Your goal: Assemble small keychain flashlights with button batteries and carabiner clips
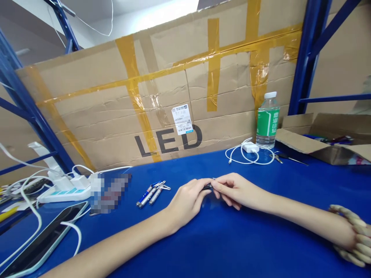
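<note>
My left hand (188, 199) and my right hand (235, 188) meet above the middle of the blue tabletop. Between their fingertips is a small, slim, dark thing (207, 187), mostly covered by the fingers, so its kind does not show. The left thumb and fingers pinch one end of it, and the right thumb and index finger close on the other end. To the left of my left hand lie several small metal penlight-like sticks (151, 193), silver and blue, with clips at their far ends.
At the left are a power strip (65, 195) with white cables, a phone (43, 237) and a blurred-out item (113, 193). Along the back stand a taped cardboard sheet (171, 88), a coiled white charger cable (251, 148), a water bottle (267, 122) and an open carton (327, 148).
</note>
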A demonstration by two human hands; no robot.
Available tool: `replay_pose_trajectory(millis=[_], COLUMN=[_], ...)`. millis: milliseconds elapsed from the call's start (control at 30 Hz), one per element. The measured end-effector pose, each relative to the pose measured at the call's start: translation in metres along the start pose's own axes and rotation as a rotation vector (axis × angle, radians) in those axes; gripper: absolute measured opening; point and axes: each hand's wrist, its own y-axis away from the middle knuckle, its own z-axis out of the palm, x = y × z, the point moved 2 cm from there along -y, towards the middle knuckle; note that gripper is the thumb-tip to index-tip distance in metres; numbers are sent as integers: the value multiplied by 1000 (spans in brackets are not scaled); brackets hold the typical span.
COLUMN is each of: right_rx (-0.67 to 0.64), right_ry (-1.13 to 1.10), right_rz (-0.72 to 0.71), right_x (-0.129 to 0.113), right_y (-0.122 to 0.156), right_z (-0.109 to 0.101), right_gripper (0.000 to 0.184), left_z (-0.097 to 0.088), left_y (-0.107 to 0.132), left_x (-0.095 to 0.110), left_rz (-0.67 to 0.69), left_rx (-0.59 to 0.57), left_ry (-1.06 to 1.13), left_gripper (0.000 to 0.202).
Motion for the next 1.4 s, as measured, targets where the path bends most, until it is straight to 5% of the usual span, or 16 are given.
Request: replay_pose_trajectory(millis=[700, 900, 1100, 1400], right_rx=[95, 230, 377, 366], right_ry=[497, 740, 766, 729], right_rz=[-132, -226, -375, -543], right_x=[-17, -17, -8, -10], right_y=[10, 5, 1, 3], right_z=[6, 2, -10, -13], right_gripper=[40, 39, 31, 24], left_z=[-7, -6, -6, -6], left_y=[3, 7, 7, 7], left_x=[8, 5, 5, 4], left_rz=[-51, -108, -153, -166], left_rx=[-29, -48, -92, -122], left_ry=[-135, -177, -199, -217], left_gripper=[22, 23, 24, 20])
